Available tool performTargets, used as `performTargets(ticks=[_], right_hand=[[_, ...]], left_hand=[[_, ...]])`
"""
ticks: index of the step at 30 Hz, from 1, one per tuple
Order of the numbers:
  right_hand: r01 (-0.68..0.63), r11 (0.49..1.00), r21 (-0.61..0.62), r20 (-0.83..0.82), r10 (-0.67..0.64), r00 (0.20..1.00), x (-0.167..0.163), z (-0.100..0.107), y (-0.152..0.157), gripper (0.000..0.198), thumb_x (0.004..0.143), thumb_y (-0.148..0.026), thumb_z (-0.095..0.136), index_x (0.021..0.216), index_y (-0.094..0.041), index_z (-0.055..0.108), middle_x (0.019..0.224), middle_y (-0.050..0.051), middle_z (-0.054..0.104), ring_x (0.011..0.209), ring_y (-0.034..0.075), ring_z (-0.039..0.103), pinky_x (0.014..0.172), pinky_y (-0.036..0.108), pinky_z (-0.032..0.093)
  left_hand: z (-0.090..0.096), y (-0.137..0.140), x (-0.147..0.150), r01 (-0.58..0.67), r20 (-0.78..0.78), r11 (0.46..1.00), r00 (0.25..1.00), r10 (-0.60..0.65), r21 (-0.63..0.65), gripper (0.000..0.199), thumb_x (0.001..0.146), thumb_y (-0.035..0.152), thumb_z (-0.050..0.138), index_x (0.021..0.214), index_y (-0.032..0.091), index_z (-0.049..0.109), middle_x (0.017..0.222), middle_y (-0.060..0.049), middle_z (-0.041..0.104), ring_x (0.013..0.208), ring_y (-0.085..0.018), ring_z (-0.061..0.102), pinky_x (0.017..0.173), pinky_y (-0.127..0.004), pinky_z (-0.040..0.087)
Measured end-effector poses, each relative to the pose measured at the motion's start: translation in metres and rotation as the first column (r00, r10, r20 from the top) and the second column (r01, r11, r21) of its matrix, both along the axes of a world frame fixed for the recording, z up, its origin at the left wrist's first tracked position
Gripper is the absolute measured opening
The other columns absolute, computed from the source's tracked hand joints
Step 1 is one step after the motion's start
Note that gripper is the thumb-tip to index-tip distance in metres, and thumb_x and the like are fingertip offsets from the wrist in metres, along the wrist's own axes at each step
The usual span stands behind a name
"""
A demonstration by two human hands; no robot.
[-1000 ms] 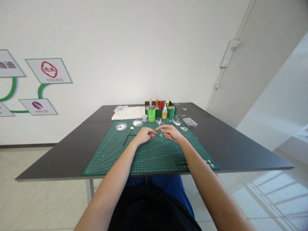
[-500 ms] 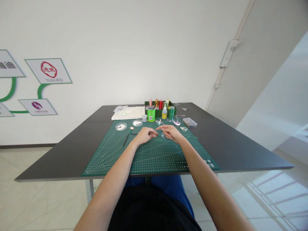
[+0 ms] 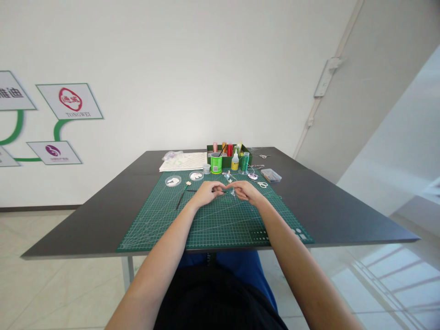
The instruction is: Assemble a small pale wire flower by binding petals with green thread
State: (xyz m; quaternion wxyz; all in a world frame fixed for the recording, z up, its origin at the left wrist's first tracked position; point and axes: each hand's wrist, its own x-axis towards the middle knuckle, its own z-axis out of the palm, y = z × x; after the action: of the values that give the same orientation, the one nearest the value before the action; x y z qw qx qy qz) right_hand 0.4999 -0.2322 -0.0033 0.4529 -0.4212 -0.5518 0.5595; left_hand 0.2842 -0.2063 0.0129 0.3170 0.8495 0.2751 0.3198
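My left hand (image 3: pixel 207 192) is closed in a pinch around a thin dark stick (image 3: pixel 191 191) that lies nearly level above the cutting mat (image 3: pixel 227 224). Facing it, my right hand (image 3: pixel 246 190) has its fingers curled, and its index fingertip meets the left fingertips. A small pale bluish piece (image 3: pixel 233 193) shows just under the right fingers at the stick's far end; whether they grip it or a thread I cannot make out. To the left lies another dark stick (image 3: pixel 180 200) with a green upper part and a small white flower (image 3: pixel 188 183) at its tip.
Two shallow dishes (image 3: pixel 173 181) with white pieces stand at the mat's back left. Behind are a green can (image 3: pixel 216 163), a glue bottle (image 3: pixel 235 162), a green thread spool (image 3: pixel 245 161) and a box of spools (image 3: pixel 227 160). Scissors (image 3: pixel 262 184) and a clear case (image 3: pixel 271 175) lie right.
My hands have come slightly closer together, so the right index fingertip now meets the left fingertips. The stick stays in my left hand, and the things on the table have not moved.
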Motion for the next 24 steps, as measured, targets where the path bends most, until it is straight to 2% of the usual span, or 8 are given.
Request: performTargets(ticks=[5,13,20,24], right_hand=[[-0.023,0.998,-0.056,0.012,0.024,1.0,0.0014,0.0003,0.0,0.032,0.08,-0.031,0.054,0.091,-0.008,0.074,0.031,-0.01,0.031,0.028,0.006,0.02,0.035,0.022,0.012],[-0.046,0.997,-0.065,-0.029,0.045,0.999,0.0005,0.0037,-0.0031,0.024,0.079,-0.031,0.06,0.083,-0.01,0.071,0.03,-0.011,0.031,0.028,0.006,0.019,0.035,0.022,0.011],[0.093,0.992,-0.083,-0.081,-0.1,0.992,-0.0001,0.0042,-0.0017,0.012,0.077,-0.027,0.064,0.074,-0.015,0.06,0.033,-0.012,0.032,0.028,0.004,0.021,0.033,0.019,0.011],[0.233,0.96,-0.154,-0.054,-0.244,0.968,-0.0015,0.0041,0.0012,0.011,0.078,-0.02,0.064,0.076,-0.018,0.054,0.038,-0.012,0.034,0.03,0.004,0.024,0.033,0.017,0.012]], left_hand=[[0.0021,-0.0007,-0.0001,0.028,-0.063,0.998,0.998,-0.025,0.055,0.019,0.085,0.013,0.066,0.097,0.017,0.079,0.091,-0.007,0.077,0.075,-0.016,0.067,0.074,-0.027,0.049],[0.0032,-0.0018,-0.0001,0.07,-0.077,0.998,0.995,-0.069,0.008,0.021,0.085,0.01,0.063,0.097,0.016,0.079,0.087,-0.006,0.077,0.071,-0.015,0.068,0.071,-0.025,0.049],[0.0038,-0.0016,0.0001,0.115,-0.054,0.992,0.992,-0.118,-0.043,0.02,0.083,0.012,0.064,0.096,0.015,0.079,0.081,-0.006,0.077,0.064,-0.013,0.065,0.068,-0.024,0.048],[0.0022,0.0015,0.0002,0.139,0.046,0.983,0.99,-0.134,-0.122,0.019,0.083,0.017,0.066,0.097,0.014,0.078,0.081,-0.007,0.077,0.06,-0.012,0.063,0.065,-0.024,0.049]])
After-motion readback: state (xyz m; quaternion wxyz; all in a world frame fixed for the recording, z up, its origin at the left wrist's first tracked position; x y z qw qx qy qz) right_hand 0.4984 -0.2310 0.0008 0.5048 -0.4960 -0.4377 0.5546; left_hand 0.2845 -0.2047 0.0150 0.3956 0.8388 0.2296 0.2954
